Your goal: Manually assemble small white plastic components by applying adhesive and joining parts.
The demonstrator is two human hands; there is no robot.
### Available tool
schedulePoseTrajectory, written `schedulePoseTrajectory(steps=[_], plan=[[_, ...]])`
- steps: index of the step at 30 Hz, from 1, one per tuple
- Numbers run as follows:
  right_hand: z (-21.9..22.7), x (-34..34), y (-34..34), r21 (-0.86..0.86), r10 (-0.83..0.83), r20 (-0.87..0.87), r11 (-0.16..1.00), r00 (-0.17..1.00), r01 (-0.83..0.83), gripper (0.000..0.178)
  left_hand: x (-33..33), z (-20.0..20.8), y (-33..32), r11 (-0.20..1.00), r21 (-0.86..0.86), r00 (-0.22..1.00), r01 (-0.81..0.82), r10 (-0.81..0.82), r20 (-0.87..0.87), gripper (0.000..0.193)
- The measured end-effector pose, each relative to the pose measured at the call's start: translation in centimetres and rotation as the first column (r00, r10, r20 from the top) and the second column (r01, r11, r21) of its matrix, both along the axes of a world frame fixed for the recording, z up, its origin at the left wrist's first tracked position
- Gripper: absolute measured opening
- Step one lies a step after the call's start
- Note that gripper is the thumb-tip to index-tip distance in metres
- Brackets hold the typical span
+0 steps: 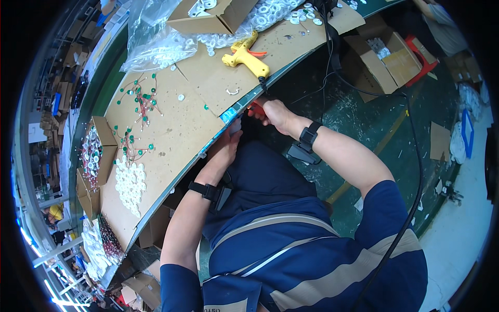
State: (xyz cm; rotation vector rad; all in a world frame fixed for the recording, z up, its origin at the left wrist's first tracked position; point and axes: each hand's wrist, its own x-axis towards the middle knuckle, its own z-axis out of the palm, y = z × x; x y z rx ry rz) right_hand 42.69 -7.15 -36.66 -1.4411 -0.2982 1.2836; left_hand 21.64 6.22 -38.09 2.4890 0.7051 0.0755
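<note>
My left hand [225, 147] is at the table's front edge with its fingers bent, partly hidden by the edge. A small whitish thing shows at its fingertips, too unclear to name. Close by on the right, my right hand [277, 115] is closed around a red-handled tool [253, 110], whose working end is hidden. Above the hands, a yellow glue gun [249, 59] with an orange trigger lies on the cardboard-covered tabletop [182, 122]. A small white curved piece [232, 92] lies left of its handle.
Green parts with red wires [145, 101] and many white round pieces [130, 183] lie on the left. An open carton [218, 15] and a plastic bag of white rings [161, 44] occupy the far side. A black cable [416, 156] hangs at right, near a floor carton [382, 62].
</note>
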Motion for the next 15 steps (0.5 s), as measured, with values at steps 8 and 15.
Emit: schedulePoseTrajectory(steps=[8, 15], plan=[[0.24, -0.03, -0.63, 0.049, -0.009, -0.018, 0.999, 1.0, 0.01, 0.048, -0.47, -0.5, 0.16, 0.999, -0.038, 1.0, -0.009, 0.009, 0.012, 0.053], [0.3, -0.09, -0.76, 0.041, 0.012, -0.002, 0.999, 1.0, -0.012, 0.048, -0.46, 0.2, -0.12, 0.999, -0.036, 1.0, -0.021, 0.021, 0.001, 0.054]])
